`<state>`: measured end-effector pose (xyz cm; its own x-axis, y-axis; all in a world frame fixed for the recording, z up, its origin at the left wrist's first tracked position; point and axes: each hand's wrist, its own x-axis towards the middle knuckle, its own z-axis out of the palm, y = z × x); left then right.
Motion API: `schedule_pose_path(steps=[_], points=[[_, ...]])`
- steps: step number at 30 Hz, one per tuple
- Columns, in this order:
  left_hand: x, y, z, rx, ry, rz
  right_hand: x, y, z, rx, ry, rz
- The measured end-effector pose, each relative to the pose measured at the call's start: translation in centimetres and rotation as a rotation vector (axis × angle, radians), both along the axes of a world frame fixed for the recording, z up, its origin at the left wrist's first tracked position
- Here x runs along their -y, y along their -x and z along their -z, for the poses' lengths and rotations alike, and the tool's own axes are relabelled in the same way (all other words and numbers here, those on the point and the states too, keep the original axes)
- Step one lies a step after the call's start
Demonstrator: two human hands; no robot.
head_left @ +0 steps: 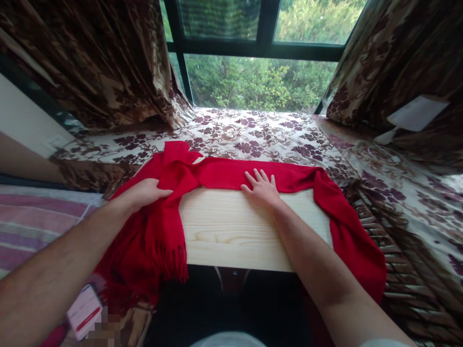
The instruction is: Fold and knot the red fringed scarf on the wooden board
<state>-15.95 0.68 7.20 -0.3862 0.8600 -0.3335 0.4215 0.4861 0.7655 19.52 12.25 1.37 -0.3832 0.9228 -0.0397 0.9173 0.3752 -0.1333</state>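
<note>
A long red scarf (224, 173) with fringed ends lies across the far side of a pale wooden tabletop (231, 231). Its right part hangs over the table's right edge, and the left part drops in bunched layers with a fringe near me. My left hand (144, 193) is closed on the scarf at the left; its thumb lies on top and most of the other fingers are hidden. Flat and with fingers spread, my right hand (262, 188) rests on the scarf's middle stretch, partly over the bare wood.
Beyond the table is a ledge with a floral cloth (253, 130) below a window (260, 82). A white lamp (415, 113) stands at the right. Patterned curtains (108, 62) hang on both sides. A phone (85, 311) lies at lower left, near a striped bed cover (32, 226).
</note>
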Motion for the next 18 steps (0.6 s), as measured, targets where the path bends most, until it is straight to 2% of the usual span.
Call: schedule_pose_path(steps=[5,10,13,16,18], points=[[0.3,-0.9,-1.9,0.246,-0.02,0.023,0.0,-0.1,0.1,0.001,-0.012,-0.009],[0.0,-0.6,-3.8,0.158,-0.102,-0.062,-0.3,-0.2,0.4,0.018,-0.03,-0.018],[0.0,0.5,-4.9,0.21,-0.107,-0.097,-0.4,-0.1,0.4,0.036,-0.017,-0.02],[0.3,1.3,-5.3,0.261,-0.047,-0.089,-0.3,-0.1,0.3,0.045,-0.017,-0.024],[0.7,1.3,-4.9,0.289,0.019,-0.018,-0.3,-0.1,0.3,0.049,-0.023,-0.025]])
